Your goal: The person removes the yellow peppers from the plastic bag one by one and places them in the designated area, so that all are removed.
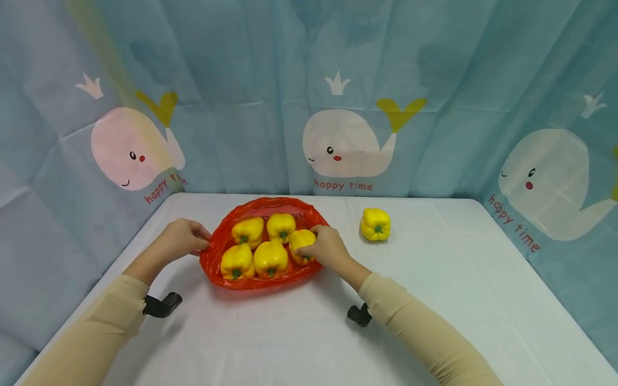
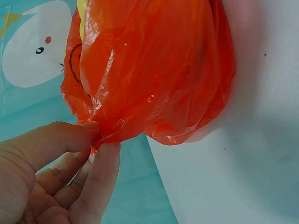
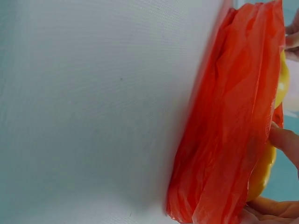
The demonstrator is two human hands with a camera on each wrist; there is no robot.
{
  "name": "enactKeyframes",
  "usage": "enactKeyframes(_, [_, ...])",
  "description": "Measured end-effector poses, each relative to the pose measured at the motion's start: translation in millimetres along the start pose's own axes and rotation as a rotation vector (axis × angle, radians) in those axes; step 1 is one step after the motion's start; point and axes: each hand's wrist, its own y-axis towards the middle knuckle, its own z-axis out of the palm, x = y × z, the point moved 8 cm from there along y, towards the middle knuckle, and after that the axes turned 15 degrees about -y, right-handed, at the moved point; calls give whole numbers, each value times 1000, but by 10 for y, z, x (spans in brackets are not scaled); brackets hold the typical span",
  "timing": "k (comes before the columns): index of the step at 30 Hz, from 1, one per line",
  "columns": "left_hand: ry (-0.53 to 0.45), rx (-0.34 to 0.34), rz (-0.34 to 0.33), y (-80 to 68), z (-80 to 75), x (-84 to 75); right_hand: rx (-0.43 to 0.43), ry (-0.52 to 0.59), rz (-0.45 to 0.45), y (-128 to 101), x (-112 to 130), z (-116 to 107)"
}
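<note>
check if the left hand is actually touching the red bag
Touching. The left wrist view shows the left hand pinching the edge of the red bag between thumb and fingertip, no gap.

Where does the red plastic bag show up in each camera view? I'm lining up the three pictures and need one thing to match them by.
Head: the red plastic bag lies centre frame on the white table, holding five yellow peppers.
Left wrist: the bag fills the upper middle, its edge pinched by the left hand.
Right wrist: the bag runs down the right side beside the right hand.
Shared landmark: the white table.
</note>
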Motion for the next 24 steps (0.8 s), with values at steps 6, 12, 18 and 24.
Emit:
enactKeyframes(6, [-12, 4, -9, 8, 24, 29, -7, 3, 5, -14, -11, 1])
enactKeyframes(12, [-6, 3, -3, 32, 25, 22, -27, 20, -9, -20, -5, -31])
enactKeyframes(18, [-6, 8, 11, 35, 21, 15, -48, 48, -10, -46, 25, -119])
enactKeyframes(24, [-10, 10, 9, 23, 14, 42, -56, 69, -23, -108, 94, -278])
